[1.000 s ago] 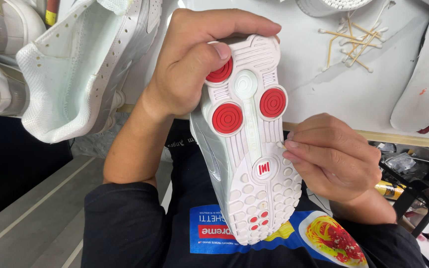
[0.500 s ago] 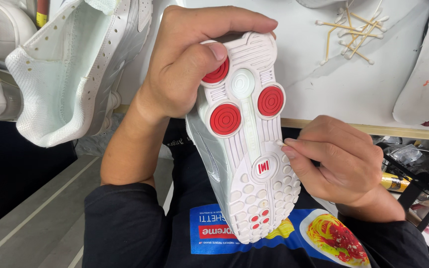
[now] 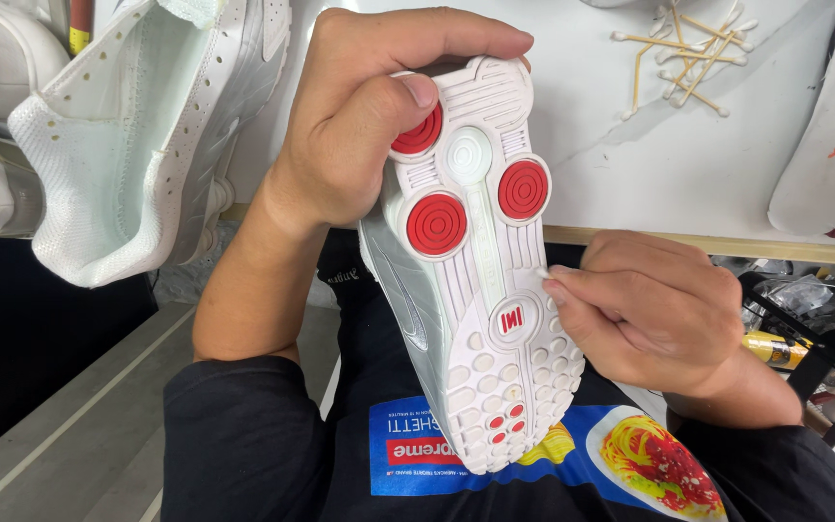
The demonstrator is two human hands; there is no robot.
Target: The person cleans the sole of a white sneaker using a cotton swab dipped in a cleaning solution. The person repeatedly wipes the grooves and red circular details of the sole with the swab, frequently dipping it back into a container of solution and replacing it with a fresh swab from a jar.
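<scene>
Your left hand (image 3: 359,126) grips the heel of the sneaker (image 3: 475,280), sole up over your lap at the desk's (image 3: 630,164) near edge; your right hand (image 3: 649,314) pinches a cotton swab (image 3: 542,275) against the sole's side

White and silver sneaker (image 3: 480,280), sole up, with a cotton swab (image 3: 543,276) at its edge.

I hold the sneaker with its white rubber sole turned toward me, heel end up and away, toe end down toward my chest. The heel carries three round red ribbed pads around a pale oval centre; grooved white ribs run down the middle to a small red badge, and the forefoot is covered in raised white studs with a few red ones near the toe. A silver side panel shows along its left edge. The swab's white tip touches the sole's right edge beside the badge.
</scene>
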